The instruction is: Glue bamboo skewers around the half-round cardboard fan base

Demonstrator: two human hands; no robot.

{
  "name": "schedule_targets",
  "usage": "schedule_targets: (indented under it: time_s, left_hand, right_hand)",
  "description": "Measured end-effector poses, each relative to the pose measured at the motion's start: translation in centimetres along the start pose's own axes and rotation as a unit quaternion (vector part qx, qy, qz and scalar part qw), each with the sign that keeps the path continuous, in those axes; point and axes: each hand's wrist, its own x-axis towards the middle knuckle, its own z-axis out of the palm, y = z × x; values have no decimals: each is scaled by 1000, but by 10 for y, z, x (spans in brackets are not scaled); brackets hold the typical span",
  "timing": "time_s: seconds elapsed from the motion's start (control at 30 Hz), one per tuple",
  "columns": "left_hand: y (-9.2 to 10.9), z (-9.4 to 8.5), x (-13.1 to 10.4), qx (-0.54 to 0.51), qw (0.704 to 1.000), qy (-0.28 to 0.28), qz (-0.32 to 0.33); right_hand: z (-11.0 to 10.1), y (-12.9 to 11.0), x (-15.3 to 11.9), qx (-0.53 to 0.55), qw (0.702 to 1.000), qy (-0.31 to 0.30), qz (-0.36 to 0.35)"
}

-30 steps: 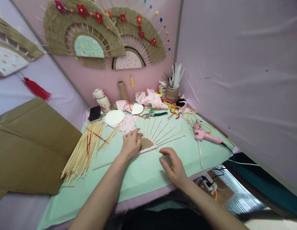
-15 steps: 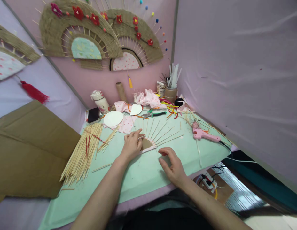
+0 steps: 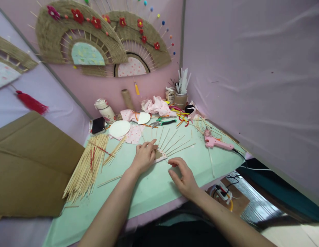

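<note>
**First:** Since the earlier frame, your left hand (image 3: pixel 145 157) has crept rightward over the half-round cardboard piece (image 3: pixel 158 155), covering more of it, and your view has swung slightly right.

**Second:** How does that piece lie against your hands?

**First:** Flat on the table, partly under your left fingertips, its thin sticks (image 3: pixel 180 150) fanning away from you. Those fingers bend over it, close together; I cannot tell whether they pinch a stick. Your right hand (image 3: pixel 184 176) is near its lower right end, thumb and fingers apart, holding nothing.

**Second:** And around you?

**First:** Your table (image 3: pixel 149 197) has a mint-green cover. A heap of sticks (image 3: pixel 86 168) lies left, a pink glue gun (image 3: pixel 218 143) right, green-handled cutters (image 3: pixel 168 121) beyond the piece.

**Second:** Further out?

**First:** Two big fans, one with a blue-green centre (image 3: pixel 49 37), one with a pink-dotted centre (image 3: pixel 154 53), overlap on the pink wall (image 3: pixel 97 87) facing you; pale purple cloth (image 3: pixel 239 103) covers your right side.
</note>
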Motion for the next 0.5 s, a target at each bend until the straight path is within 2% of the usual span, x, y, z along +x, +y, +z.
schedule_targets:
  time_s: [0.5]
  left_hand:
    - [6, 4, 2, -1, 999, -27, 37]
  right_hand:
    - [0, 0, 1, 4, 1000, -4, 7]
